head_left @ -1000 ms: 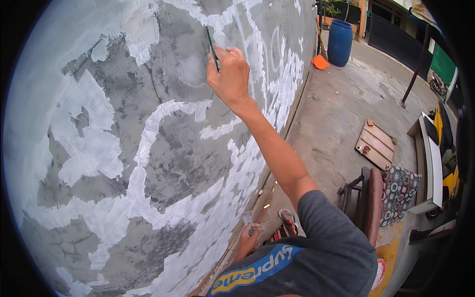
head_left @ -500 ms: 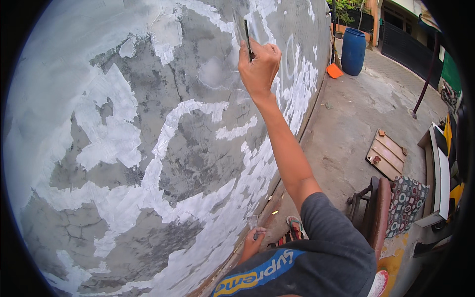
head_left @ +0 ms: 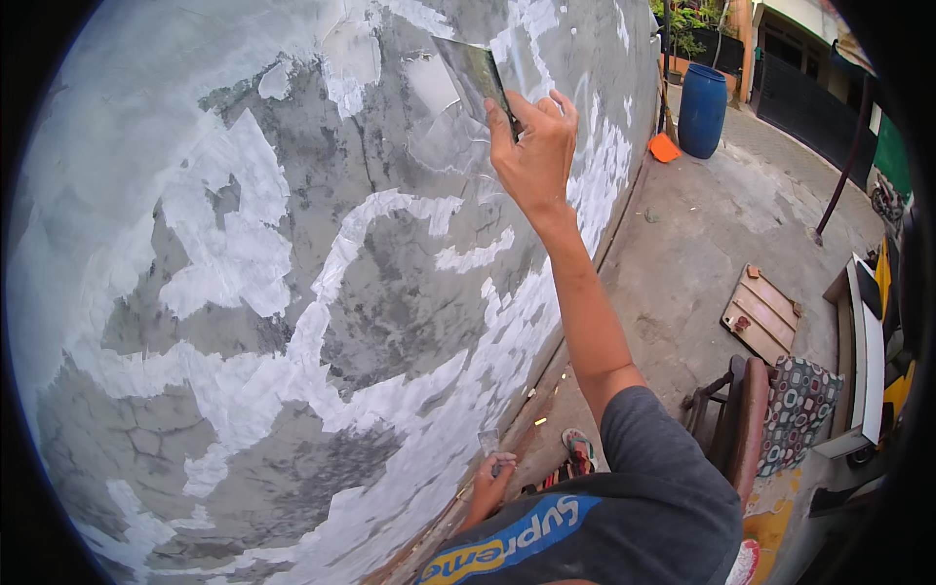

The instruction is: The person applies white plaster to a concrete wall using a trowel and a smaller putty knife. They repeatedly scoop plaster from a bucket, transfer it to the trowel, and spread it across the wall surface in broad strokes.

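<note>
Left hand (head_left: 492,473), low and near, gripped a small putty knife (head_left: 488,442) beside the patchy grey wall (head_left: 390,307). Farther up, right hand (head_left: 541,156) pinched a tilted flat scraper blade (head_left: 475,80), just right of a white filler patch (head_left: 430,84). Blue barrel (head_left: 703,112) stood far right.

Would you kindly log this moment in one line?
Right hand: holding flat blade | left hand: lower, holding small scraper | wall: grey, white patches
</note>
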The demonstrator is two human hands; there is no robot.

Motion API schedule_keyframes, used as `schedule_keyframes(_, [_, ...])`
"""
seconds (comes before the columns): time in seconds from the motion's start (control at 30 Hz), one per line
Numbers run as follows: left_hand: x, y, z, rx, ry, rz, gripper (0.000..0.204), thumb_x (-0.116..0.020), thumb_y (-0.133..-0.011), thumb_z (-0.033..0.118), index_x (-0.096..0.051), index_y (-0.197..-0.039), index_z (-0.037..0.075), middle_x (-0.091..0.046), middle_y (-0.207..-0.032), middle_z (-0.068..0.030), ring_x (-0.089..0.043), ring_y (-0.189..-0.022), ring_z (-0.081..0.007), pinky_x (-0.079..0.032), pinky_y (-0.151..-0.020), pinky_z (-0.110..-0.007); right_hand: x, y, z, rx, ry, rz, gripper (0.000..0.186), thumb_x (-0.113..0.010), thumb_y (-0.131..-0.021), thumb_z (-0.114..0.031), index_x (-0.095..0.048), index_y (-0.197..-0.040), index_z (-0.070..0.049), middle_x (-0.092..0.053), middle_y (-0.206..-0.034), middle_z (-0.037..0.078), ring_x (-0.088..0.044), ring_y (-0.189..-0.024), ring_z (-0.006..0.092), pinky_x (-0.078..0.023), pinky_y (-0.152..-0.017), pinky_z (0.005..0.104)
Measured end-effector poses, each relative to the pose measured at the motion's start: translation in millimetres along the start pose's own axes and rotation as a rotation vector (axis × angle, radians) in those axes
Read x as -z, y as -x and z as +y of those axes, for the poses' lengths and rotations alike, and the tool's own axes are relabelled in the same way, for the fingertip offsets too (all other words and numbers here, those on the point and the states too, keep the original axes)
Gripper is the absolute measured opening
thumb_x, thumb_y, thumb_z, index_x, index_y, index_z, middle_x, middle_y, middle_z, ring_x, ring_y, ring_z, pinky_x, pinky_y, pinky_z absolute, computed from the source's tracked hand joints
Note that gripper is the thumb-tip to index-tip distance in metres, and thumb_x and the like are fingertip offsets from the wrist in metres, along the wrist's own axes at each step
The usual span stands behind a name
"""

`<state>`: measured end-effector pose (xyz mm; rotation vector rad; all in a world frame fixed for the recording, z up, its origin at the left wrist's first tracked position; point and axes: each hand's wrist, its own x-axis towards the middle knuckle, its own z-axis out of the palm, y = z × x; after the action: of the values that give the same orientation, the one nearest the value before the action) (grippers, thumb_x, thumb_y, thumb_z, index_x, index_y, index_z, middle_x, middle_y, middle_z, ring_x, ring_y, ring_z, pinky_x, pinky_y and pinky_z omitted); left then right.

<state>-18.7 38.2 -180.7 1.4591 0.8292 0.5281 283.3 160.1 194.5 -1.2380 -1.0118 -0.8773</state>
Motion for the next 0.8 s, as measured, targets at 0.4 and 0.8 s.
schedule_keyframes(0.4, [5.8, 0.2, -11.8, 0.039, 0.006, 0.018, 0.018, -0.062, -0.090, 0.015, -0.064, -0.102, 0.002, -0.065, -0.095, -0.0044, -0.058, -0.089, -0.0117, -0.045, -0.083, -0.026, -37.9, -1.1, 24.1, -0.024, 0.073, 0.055, 0.015, -0.063, -0.083, -0.011, -0.072, -0.094, -0.006, -0.058, -0.062, 0.008, -0.052, -0.067, 0.0236, -0.031, -0.097, 0.0446])
schedule_keyframes(0.8, [-12.9, -13.7, -2.4, -0.025, -0.096, -0.093, 0.018, -0.062, -0.089, 0.015, -0.064, -0.102, 0.002, -0.065, -0.095, -0.0042, -0.057, -0.095, -0.0128, -0.042, -0.087, -0.028, -10.3, 19.4, 18.2, 0.141, 0.039, 0.107, 0.032, -0.069, -0.076, -0.004, -0.072, -0.106, -0.013, -0.071, -0.081, 0.001, -0.051, -0.069, 0.0172, -0.025, -0.104, 0.0429])
